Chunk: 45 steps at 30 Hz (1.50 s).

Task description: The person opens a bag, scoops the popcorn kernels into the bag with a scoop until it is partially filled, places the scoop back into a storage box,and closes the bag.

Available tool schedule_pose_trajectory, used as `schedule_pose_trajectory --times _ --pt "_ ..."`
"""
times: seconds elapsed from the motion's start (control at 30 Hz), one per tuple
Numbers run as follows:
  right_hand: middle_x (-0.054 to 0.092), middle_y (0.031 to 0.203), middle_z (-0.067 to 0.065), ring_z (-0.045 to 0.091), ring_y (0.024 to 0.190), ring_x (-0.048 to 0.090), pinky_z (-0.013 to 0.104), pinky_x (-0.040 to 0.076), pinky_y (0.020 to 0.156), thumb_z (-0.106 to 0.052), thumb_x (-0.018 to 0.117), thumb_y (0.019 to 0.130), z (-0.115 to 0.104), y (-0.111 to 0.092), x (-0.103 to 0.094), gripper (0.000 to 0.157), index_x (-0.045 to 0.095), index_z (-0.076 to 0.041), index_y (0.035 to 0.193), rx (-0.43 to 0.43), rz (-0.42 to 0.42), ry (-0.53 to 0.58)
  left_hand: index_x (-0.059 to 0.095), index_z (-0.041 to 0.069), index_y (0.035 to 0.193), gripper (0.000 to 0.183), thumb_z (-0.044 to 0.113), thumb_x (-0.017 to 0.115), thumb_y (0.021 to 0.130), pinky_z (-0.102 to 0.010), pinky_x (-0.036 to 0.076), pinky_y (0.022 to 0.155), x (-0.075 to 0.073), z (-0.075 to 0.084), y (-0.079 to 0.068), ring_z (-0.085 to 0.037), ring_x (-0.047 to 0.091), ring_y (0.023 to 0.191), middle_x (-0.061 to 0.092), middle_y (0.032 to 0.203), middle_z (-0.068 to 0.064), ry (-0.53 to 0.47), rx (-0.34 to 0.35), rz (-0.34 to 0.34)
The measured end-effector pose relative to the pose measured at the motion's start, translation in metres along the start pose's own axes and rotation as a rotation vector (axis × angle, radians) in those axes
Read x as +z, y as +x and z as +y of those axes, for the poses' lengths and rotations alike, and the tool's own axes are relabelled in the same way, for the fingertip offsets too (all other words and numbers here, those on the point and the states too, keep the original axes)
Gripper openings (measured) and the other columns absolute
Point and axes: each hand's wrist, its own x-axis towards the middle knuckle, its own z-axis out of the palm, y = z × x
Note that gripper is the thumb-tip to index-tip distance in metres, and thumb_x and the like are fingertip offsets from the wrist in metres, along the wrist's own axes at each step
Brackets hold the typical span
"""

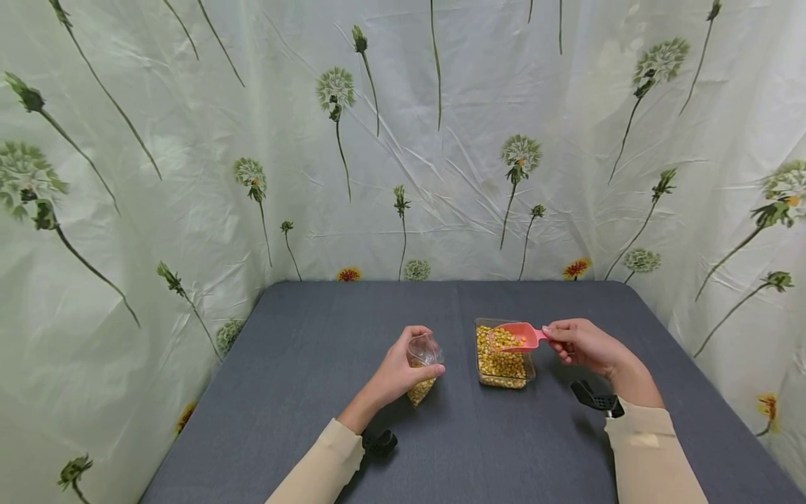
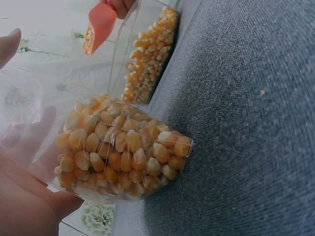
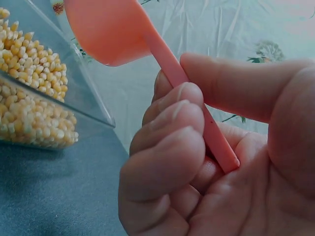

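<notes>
My left hand (image 1: 403, 367) grips a clear plastic bag (image 1: 423, 346) near its open top. Corn kernels (image 2: 123, 147) fill the bag's lower part, which hangs close over the cloth. In my right hand (image 1: 582, 343) is the handle of a pink scoop (image 1: 527, 334), pinched between thumb and curled fingers. The scoop carries kernels and overlaps the clear rectangular container (image 1: 504, 384) in the head view. More corn kernels (image 3: 34, 64) lie heaped in that container. From the left wrist, the scoop appears raised above the container, tilted with its tip downward.
A dark grey cloth (image 1: 352, 308) covers the table under both hands. Behind it hangs a pale curtain (image 1: 428, 154) with dandelion prints, which also runs along both sides. Black straps with small devices sit at both wrists, beside cream sleeves (image 1: 655, 448).
</notes>
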Motion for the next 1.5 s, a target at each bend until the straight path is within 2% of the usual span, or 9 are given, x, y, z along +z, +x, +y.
schedule_pose_trajectory --times 0.3,0.7,1.1,1.37,1.5 --pt "0.050 0.071 0.001 0.014 0.060 0.047 0.031 0.042 0.060 -0.031 0.056 0.105 -0.007 -0.002 0.006 0.033 0.058 -0.007 0.083 -0.011 0.026 -0.026 0.044 0.029 0.138 0.063 0.041 0.079 0.088 -0.041 0.051 0.082 0.000 -0.002 -0.001 -0.017 0.059 0.106 0.059 0.124 0.006 -0.007 -0.013 -0.015" --pt "0.048 0.071 0.003 0.015 0.060 0.046 0.031 0.041 0.059 -0.030 0.056 0.105 -0.021 0.001 0.028 0.033 0.056 -0.006 0.082 -0.056 0.034 -0.023 0.044 0.030 0.138 0.063 0.041 0.079 0.088 -0.041 0.051 0.082 0.000 -0.002 -0.004 -0.017 0.060 0.104 0.059 0.123 0.007 0.004 0.004 -0.004" --pt "0.046 0.070 0.004 0.015 0.057 0.044 0.031 0.041 0.057 -0.031 0.058 0.104 -0.034 0.004 0.048 0.037 0.054 -0.002 0.081 -0.085 0.043 -0.031 0.045 0.031 0.137 0.063 0.044 0.080 0.086 -0.042 0.048 0.086 0.001 0.000 -0.006 -0.016 0.058 0.108 0.058 0.123 0.008 0.043 -0.022 0.020" --pt "0.046 0.070 0.005 0.015 0.058 0.043 0.031 0.040 0.057 -0.029 0.058 0.104 -0.040 0.006 0.058 0.033 0.058 -0.005 0.081 -0.093 0.046 -0.027 0.043 0.019 0.143 0.067 0.035 0.080 0.088 -0.043 0.049 0.086 0.002 0.001 -0.004 -0.018 0.057 0.109 0.057 0.126 0.005 0.034 -0.030 0.015" --pt "0.046 0.070 0.005 0.016 0.057 0.044 0.030 0.041 0.056 -0.030 0.059 0.103 -0.043 0.006 0.063 0.034 0.058 -0.003 0.083 -0.105 0.042 -0.032 0.043 0.021 0.143 0.066 0.031 0.079 0.089 -0.043 0.049 0.085 0.001 0.002 -0.002 -0.018 0.057 0.108 0.058 0.125 0.005 0.027 -0.039 0.012"
